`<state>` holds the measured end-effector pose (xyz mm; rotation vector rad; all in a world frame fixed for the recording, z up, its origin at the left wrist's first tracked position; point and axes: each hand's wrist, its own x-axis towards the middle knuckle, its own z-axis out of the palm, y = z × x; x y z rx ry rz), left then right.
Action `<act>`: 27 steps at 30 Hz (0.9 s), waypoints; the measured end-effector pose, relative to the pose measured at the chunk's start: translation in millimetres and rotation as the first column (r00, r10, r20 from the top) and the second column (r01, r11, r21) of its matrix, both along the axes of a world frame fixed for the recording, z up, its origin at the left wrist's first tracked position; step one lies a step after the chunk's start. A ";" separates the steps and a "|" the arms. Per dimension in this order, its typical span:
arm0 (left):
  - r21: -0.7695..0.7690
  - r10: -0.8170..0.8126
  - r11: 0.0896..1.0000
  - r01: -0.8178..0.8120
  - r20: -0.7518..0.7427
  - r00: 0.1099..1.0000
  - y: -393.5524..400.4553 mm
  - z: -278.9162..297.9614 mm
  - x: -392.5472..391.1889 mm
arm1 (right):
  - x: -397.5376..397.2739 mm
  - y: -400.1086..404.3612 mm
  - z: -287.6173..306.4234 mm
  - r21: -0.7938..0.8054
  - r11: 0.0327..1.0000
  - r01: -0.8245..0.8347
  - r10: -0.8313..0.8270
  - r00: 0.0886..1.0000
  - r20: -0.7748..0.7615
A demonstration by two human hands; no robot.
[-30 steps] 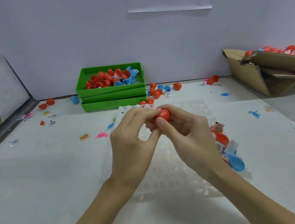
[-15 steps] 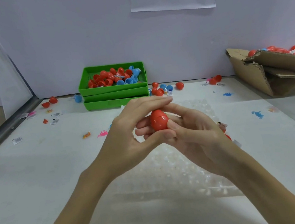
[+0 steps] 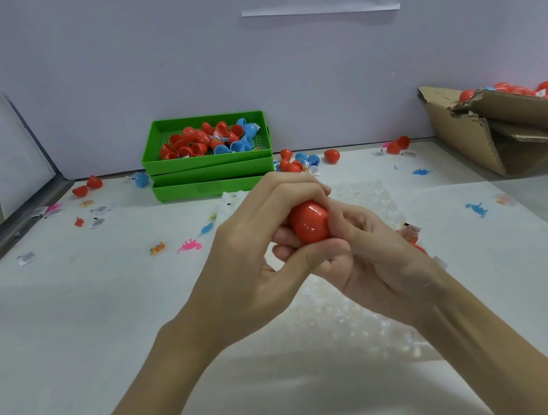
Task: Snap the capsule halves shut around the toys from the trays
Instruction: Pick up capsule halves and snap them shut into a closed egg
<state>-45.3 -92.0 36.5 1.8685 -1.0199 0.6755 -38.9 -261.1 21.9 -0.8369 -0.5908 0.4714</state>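
A red egg-shaped capsule [image 3: 309, 222] sits between both hands above the middle of the table, its two halves together. My left hand [image 3: 254, 258] wraps it from the left, fingers curled over its top and thumb under it. My right hand [image 3: 372, 257] cups it from the right and below, fingers curled behind it. Any toy inside is hidden. At the back stands a stack of green trays [image 3: 213, 173], the top one heaped with red and blue capsule halves [image 3: 209, 141].
Bubble wrap [image 3: 363, 299] lies under my hands. Small toy figures [image 3: 189, 245] and paper tags are scattered on the white table. Loose capsules [image 3: 308, 161] lie right of the trays. A torn cardboard box [image 3: 498, 135] holding capsules sits at the right; a metal rail [image 3: 10, 232] runs along the left.
Both hands have lifted the capsule nearer to the camera and closed more tightly round it. More of the red shell shows now, with the halves pressed together.
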 end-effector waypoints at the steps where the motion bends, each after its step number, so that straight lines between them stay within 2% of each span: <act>1: -0.009 0.016 1.000 -0.016 0.018 1.000 -1.6 -0.6 -1.4 | 0.2 1.8 -1.6 0.012 1.000 -0.005 0.005 1.000 -0.002; 6: -0.049 0.065 0.997 -0.062 0.063 0.996 -7.6 -4.0 -6.1 | 1.1 8.1 -6.9 0.055 0.998 -0.004 0.005 1.000 -0.029; 13: -0.072 0.076 0.995 -0.075 0.017 0.997 -9.3 -6.7 -4.3 | -0.6 9.1 -6.3 0.039 0.996 0.082 -0.082 0.997 -0.017; 15: -0.093 0.063 0.993 -0.066 -0.034 0.997 -8.1 -7.5 -1.3 | -1.9 10.8 -4.5 0.033 0.992 0.121 -0.119 0.992 -0.036; 17: -0.117 0.016 0.992 -0.035 -0.163 0.986 -5.6 -9.3 4.3 | -1.6 11.1 -4.7 -0.015 0.971 0.239 -0.240 0.971 -0.007; 18: -0.124 -0.008 0.992 -0.022 -0.236 0.972 -4.4 -10.1 6.9 | -1.1 9.8 -5.2 -0.075 0.924 0.374 -0.367 0.926 0.088; 19: -0.131 -0.030 0.991 -0.012 -0.312 0.950 -3.7 -10.8 8.7 | -0.7 8.0 -5.6 -0.143 0.815 0.562 -0.517 0.816 0.258; 20: -0.146 -0.049 0.989 -0.010 -0.393 0.918 -3.7 -11.3 9.7 | 0.1 6.0 -6.2 -0.177 0.622 0.762 -0.625 0.620 0.474; 21: -0.176 -0.061 0.984 -0.026 -0.473 0.879 -4.4 -11.7 9.9 | 0.8 4.4 -6.7 -0.157 0.398 0.904 -0.631 0.394 0.669; 22: -0.215 -0.067 0.975 -0.060 -0.540 0.839 -6.2 -12.2 9.9 | 1.3 3.1 -8.3 -0.104 0.225 0.969 -0.564 0.216 0.797; 23: -0.253 -0.069 0.962 -0.102 -0.588 0.806 -8.0 -13.3 10.2 | 1.7 2.3 -10.6 -0.057 0.133 0.989 -0.486 0.115 0.866; 24: -0.282 -0.070 0.949 -0.141 -0.624 0.778 -8.9 -14.6 11.0 | 1.9 2.9 -13.3 -0.031 0.096 0.995 -0.426 0.069 0.902; 27: -0.327 -0.099 0.926 -0.189 -0.693 0.714 -6.1 -17.2 15.2 | 3.8 5.4 -19.2 -0.016 0.048 0.999 -0.313 0.030 0.949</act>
